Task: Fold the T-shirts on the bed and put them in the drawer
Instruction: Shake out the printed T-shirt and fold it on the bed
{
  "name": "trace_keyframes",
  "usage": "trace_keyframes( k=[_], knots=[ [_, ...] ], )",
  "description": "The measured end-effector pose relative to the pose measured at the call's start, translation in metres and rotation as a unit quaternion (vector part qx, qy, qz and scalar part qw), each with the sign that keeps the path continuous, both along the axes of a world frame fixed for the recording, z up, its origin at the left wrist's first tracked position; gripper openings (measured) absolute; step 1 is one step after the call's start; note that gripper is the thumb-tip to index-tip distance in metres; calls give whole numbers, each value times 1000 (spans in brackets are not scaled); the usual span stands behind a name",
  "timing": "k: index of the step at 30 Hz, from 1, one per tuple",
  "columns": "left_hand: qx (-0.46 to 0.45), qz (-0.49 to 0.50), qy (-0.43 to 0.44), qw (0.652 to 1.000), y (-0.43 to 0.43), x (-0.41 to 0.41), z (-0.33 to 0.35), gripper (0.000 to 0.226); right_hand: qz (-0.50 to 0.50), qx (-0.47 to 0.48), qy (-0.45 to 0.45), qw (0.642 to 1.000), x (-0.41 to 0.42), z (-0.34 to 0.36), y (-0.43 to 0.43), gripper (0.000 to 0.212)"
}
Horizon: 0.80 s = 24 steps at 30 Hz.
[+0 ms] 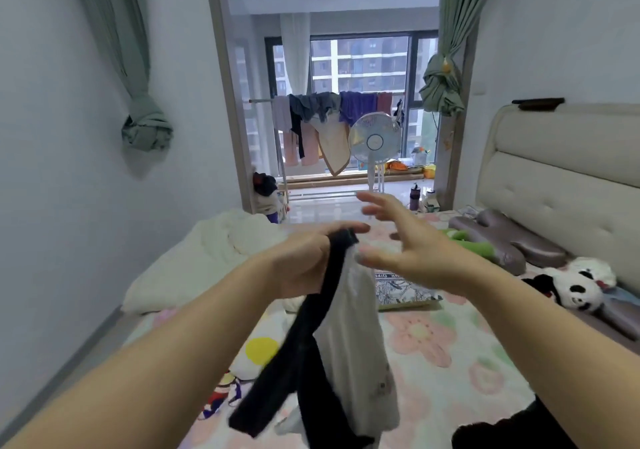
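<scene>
left hand (303, 261) is up above the middle of the floral-sheeted bed (433, 362), fingers curled round the bunched top edge of a black-and-white t-shirt (356, 344), firm grip. shirt hangs down from that hand over the bed, not spread out. white body in the middle, a black strip trails toward the bed's near left side. its lower end runs out of frame, can't tell if it touches the bed. right hand (408, 244) is also above the bed, just right of the shirt's top, fingers straight and spread wide, holding nothing. thumb tip sits just beside the white cloth, contact unclear.

on the bed: folded printed cloth (401, 291) lies flat mid-bed, behind the hanging shirt. white duvet (207, 251) heaped on the bed's far left side. dark cloth (502, 431) at the near right corner, partly cut off. at the bed's head end, on the right: grey pillow (512, 237), green plush (474, 244), panda plush (571, 289), padded headboard (561, 171).

past the far side of the bed: standing fan (374, 140) and drying rack (329, 116) hung with clothes, both in front of the window (360, 64). green curtains (147, 130) knotted up on either side beyond the bed.
</scene>
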State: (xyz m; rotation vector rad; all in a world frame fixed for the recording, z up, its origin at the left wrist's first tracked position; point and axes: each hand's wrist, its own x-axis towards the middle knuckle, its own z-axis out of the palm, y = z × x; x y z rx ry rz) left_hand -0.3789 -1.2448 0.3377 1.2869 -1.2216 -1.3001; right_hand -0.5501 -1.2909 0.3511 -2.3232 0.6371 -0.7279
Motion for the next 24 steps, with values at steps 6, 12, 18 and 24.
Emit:
trace_keyframes(
  k=[6, 12, 18, 24],
  knots=[
    [32, -68, -10, 997, 9, -17, -11, 33, 64, 48, 44, 996, 15, -16, -12, 39],
    [-28, 25, -87, 996, 14, -8, -27, 19, 71, 120, -17, 990, 18, -43, -4, 72],
    [-54, -33, -15, 998, 24, 1, -43, 5, -72, -47, -6, 996, 16, -40, -4, 34],
    [-47, -26, -404, 913, 38, 35, -62, 34, -83, -107, -49, 990, -13, -31, -18, 35]
  ],
)
